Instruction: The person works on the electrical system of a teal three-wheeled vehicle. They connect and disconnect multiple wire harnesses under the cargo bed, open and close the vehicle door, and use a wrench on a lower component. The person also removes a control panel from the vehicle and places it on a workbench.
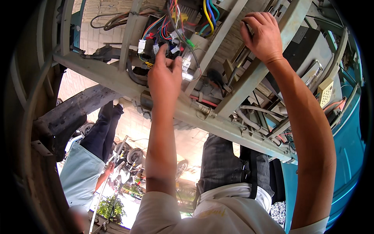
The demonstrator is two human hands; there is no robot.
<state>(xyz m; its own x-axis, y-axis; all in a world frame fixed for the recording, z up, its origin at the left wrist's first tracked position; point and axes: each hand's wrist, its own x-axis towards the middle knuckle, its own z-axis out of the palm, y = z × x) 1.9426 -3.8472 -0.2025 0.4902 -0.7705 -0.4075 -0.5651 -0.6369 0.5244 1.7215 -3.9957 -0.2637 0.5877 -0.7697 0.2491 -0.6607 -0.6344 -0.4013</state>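
Observation:
My left hand (pixel 165 80) reaches into a bundle of coloured wires (pixel 156 27) inside the metal frame. Its index finger stretches toward a dark ribbed sleeve, with the thumb apart from it. White plug connectors (pixel 142 46) hang on both sides of those fingers, and a green connector (pixel 190 43) sits just beyond. Farther right, my right hand (pixel 263 37) is bent at the frame's slanting metal rail (pixel 238 91), wrist over the rail. Its fingers curl downward with their tips hidden, so what they grip does not show.
Thick yellow, blue and green cables (pixel 210 17) loop above the wiring. A dark box (pixel 302 48) sits under my right forearm. A long cross beam (pixel 233 126) runs below my hands. At lower left, another person (pixel 83 167) stands near parked wheels (pixel 134 156). Blue panelling (pixel 346 156) lines the right.

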